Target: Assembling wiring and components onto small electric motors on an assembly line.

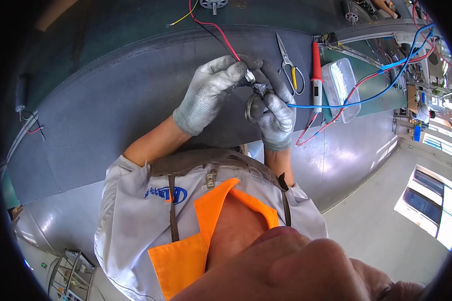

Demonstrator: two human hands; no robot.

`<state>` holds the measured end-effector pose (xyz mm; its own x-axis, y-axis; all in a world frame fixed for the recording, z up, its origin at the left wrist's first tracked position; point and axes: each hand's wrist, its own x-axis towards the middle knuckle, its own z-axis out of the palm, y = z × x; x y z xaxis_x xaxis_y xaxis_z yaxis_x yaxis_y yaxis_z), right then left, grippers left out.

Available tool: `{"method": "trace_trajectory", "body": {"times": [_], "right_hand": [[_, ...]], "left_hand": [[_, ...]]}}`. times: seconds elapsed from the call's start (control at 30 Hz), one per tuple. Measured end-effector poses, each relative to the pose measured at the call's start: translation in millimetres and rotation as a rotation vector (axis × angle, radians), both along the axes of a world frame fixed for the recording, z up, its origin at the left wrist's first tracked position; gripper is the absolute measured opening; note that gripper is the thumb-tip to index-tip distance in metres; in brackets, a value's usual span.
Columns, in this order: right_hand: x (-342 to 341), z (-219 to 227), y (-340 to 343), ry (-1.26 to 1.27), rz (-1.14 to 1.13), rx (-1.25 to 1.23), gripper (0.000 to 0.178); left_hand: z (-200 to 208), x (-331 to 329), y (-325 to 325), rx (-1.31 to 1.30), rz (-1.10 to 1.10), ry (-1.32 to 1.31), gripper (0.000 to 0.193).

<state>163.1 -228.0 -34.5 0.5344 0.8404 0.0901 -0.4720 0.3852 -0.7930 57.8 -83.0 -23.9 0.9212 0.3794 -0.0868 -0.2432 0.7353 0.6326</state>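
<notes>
Both my hands wear grey, dirt-darkened work gloves and meet above the dark bench. My left hand (208, 90) is closed around red and black wires (231, 48), just behind a small pale connector (249, 76). Close in front of that connector, my right hand (276, 113) pinches a small black piece (259, 89), seemingly a connector housing. Whether the two pieces touch, I cannot tell. A blue wire (316, 106) runs from the right hand's fingers toward the right; its end there is hidden. Scissors (288, 62) with a yellow mark on the handle lie just beyond the right hand.
Right of the scissors lies a red-and-white handheld tool (317, 75) with a red lead. Beside it, a clear plastic tub (354, 75) holds white pieces. Blue and red cables arch from a metal frame (371, 31). A ring terminal on a yellow-green wire (181, 20) lies at the far side.
</notes>
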Motion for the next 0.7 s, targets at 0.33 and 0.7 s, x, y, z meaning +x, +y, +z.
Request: {"method": "trace_trajectory", "body": {"times": [0.33,0.7], "right_hand": [[-2,0,2,0.150,0.016,0.110,0.064],[161,-53,-92,-1.374,-0.702,-1.485,0.036]], "left_hand": [[-9,2,-10,-0.074,-0.063,-0.053,0.021],[-46,-8,13,-0.146,0.112,-0.074,0.004]]}}
